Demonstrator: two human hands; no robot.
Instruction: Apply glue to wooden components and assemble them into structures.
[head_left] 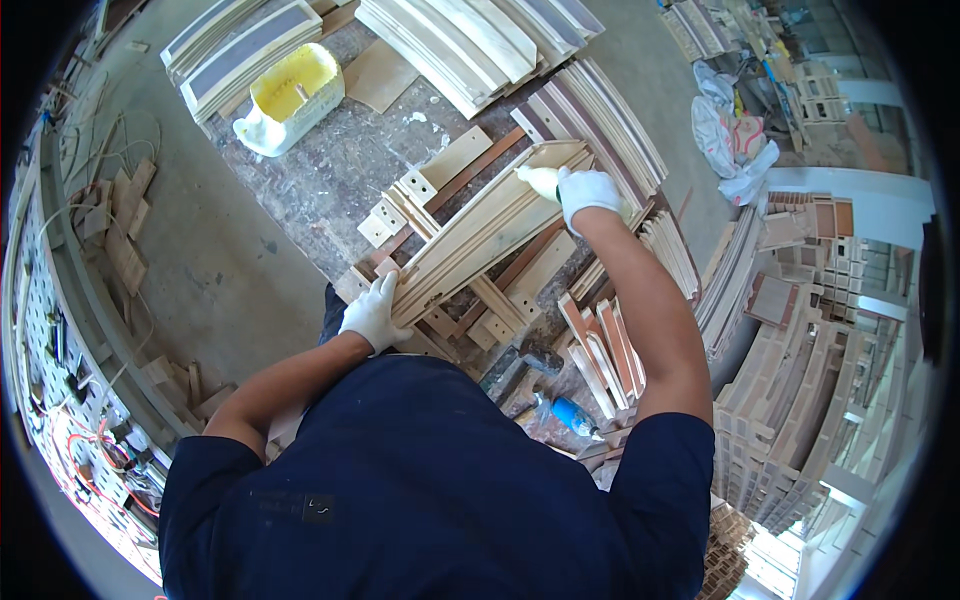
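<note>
Both my hands wear white gloves. My left hand (pixel 374 315) is closed on the near left end of a long moulded wooden board (pixel 480 225), which lies slantwise across other wooden pieces on the workbench. My right hand (pixel 588 195) is wrapped round a pale squeeze bottle (pixel 541 181), its narrow end over the board's far right part. Under and beside the board are drilled wooden blocks (pixel 417 186) and a reddish-brown strip (pixel 475 170). A cut-open plastic jug (pixel 292 100) with yellowish insides and a stick in it stands at the far left.
Stacks of curved mouldings (pixel 455 45) fill the bench's far side, with more strips (pixel 600 130) on the right. Nearer me lie loose slats (pixel 608 350) and a blue bottle (pixel 573 415). Wooden pallets (pixel 800 400) stand right; scrap boards (pixel 125 225) lie on the left floor.
</note>
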